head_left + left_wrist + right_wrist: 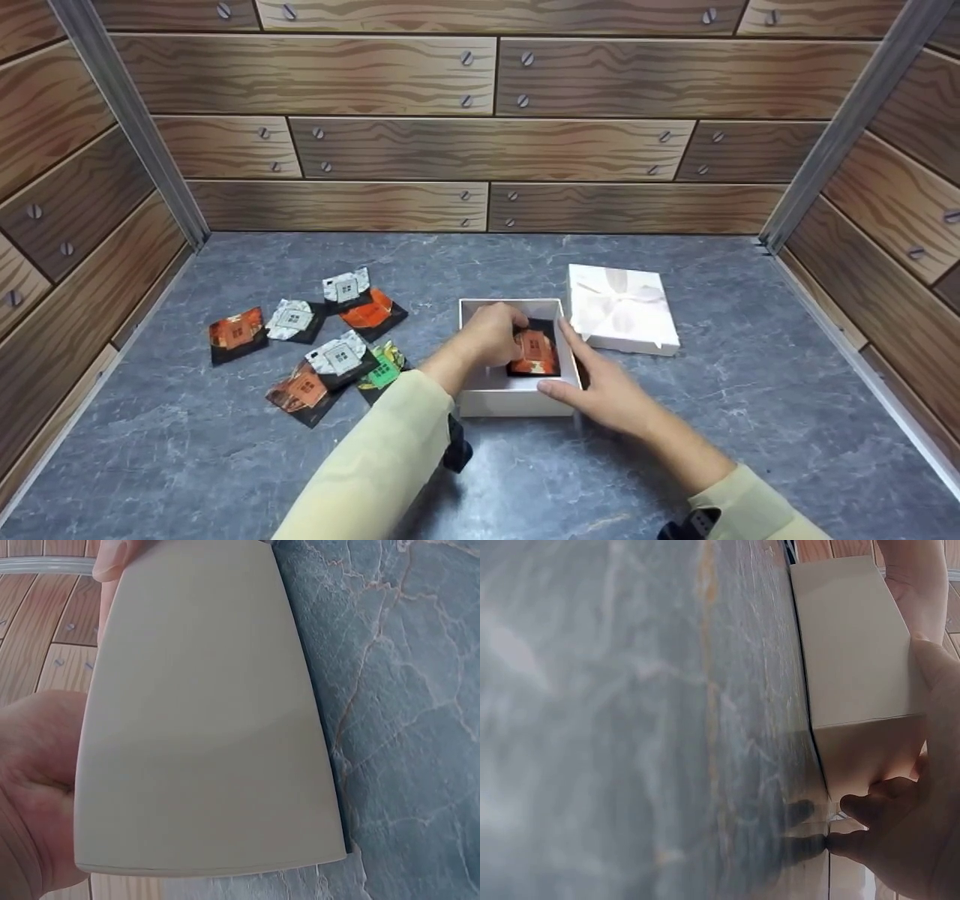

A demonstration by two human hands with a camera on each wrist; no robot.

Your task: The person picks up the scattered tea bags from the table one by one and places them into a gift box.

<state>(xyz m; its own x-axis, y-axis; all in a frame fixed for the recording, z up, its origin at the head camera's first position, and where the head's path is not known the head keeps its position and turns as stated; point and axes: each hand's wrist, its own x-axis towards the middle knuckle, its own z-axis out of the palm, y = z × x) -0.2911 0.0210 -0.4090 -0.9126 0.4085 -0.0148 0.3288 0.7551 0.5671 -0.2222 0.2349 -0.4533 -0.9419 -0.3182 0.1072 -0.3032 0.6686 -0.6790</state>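
Observation:
An open white box (517, 403) stands on the tabletop in the head view. My left hand (491, 334) reaches over its left side, with curled fingers and thumb at the left edge of an orange-and-black square sachet (538, 351) inside. Those fingertips are partly hidden. My right hand (611, 390) holds the box's near right corner, thumb on the front rim and fingers along the outer right wall. In the right wrist view, that hand's fingers (866, 808) are spread low beside the box (859, 645). The left wrist view shows mostly the box's outer wall (202, 712).
A white lid with a ribbon bow (622, 309) lies right of the box. Several similar sachets, including an orange one (238, 334), a white one (295, 320) and a green one (384, 369), lie at left, some overlapping. Wood-patterned walls (390, 150) enclose the tabletop.

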